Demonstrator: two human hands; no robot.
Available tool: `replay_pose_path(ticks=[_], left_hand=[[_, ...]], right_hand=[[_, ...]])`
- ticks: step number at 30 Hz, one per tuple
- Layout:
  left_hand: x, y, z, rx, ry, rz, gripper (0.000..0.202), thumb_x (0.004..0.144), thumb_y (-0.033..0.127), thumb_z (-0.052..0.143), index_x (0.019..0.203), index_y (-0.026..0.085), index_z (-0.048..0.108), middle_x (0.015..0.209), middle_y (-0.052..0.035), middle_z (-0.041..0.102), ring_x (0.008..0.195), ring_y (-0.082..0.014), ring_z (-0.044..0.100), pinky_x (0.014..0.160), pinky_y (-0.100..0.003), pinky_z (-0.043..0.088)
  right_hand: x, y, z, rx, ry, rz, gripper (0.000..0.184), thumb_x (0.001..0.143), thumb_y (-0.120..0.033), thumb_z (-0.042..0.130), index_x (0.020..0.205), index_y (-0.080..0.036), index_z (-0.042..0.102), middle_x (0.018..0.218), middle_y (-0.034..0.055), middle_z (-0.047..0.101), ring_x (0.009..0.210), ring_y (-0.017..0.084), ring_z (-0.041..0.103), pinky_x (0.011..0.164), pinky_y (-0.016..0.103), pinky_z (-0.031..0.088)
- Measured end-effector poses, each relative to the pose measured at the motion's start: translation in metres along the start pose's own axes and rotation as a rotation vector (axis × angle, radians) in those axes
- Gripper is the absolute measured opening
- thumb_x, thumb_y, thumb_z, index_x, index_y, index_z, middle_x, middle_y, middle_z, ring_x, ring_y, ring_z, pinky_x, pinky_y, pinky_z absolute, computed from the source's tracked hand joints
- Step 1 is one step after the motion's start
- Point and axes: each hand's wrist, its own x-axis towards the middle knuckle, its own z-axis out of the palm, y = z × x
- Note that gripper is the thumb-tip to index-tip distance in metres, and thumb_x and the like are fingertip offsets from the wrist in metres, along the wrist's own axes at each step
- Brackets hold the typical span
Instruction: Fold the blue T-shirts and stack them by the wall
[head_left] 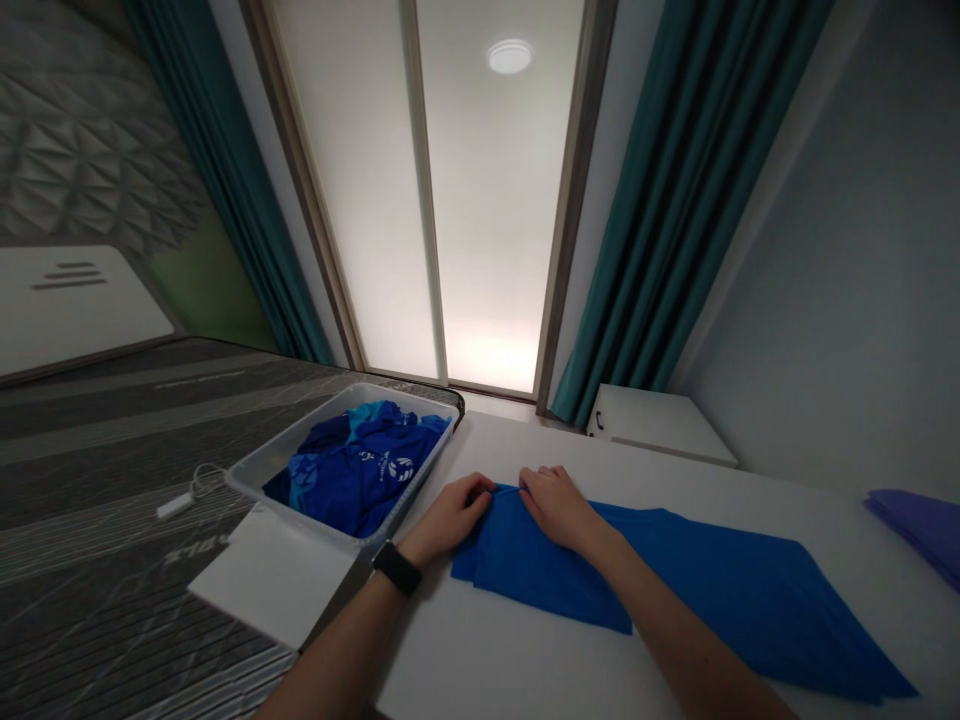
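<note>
A blue garment [720,580], probably a shirt, lies stretched lengthwise across the white table [480,660], with its left part folded in layers. My left hand [457,512], below a black wristband, is closed on the garment's far left corner, thumb and fingers pinching the cloth. Just to its right, my right hand [555,505] has its fingers curled down onto the far edge of the same cloth. The fingertips of both hands are partly hidden. The garment's right end spreads flat toward the table's right side.
Left of the table, a clear plastic bin [247,470] holds crumpled blue clothes [367,470]. A folded purple cloth [919,530] lies at the right edge. A white cabinet [660,415] stands behind the table. A white power adapter [176,505] with a cable rests on the patterned bed cover [97,480].
</note>
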Motion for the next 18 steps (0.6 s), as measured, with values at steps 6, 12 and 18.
replay_pose_path(ticks=[6, 12, 18], left_hand=[[-0.001, -0.001, 0.006, 0.05, 0.007, 0.017, 0.02, 0.086, 0.025, 0.055, 0.103, 0.017, 0.062, 0.081, -0.0018, 0.063, 0.075, -0.0171, 0.058, 0.07, -0.027, 0.043], [-0.005, 0.0, 0.009, 0.123, 0.02, 0.032, 0.023, 0.084, 0.02, 0.053, 0.106, 0.018, 0.062, 0.084, -0.0031, 0.061, 0.08, -0.019, 0.057, 0.075, -0.03, 0.044], [-0.029, 0.015, 0.002, 0.181, 0.083, -0.042, 0.017, 0.088, 0.025, 0.049, 0.1, 0.019, 0.06, 0.083, -0.0032, 0.063, 0.077, -0.0197, 0.057, 0.07, -0.03, 0.042]], right_hand=[[0.0, 0.002, 0.01, -0.063, 0.02, -0.001, 0.016, 0.097, -0.018, 0.043, 0.101, -0.018, 0.058, 0.098, 0.0079, 0.069, 0.096, 0.022, 0.058, 0.085, 0.033, 0.03], [-0.002, 0.011, 0.006, 0.055, 0.05, 0.023, 0.019, 0.096, -0.03, 0.047, 0.105, -0.019, 0.06, 0.103, 0.007, 0.068, 0.101, 0.023, 0.055, 0.089, 0.035, 0.03], [-0.005, 0.032, 0.006, 0.107, 0.009, 0.11, 0.019, 0.092, -0.033, 0.05, 0.092, -0.019, 0.063, 0.099, 0.0078, 0.066, 0.099, 0.024, 0.054, 0.087, 0.037, 0.032]])
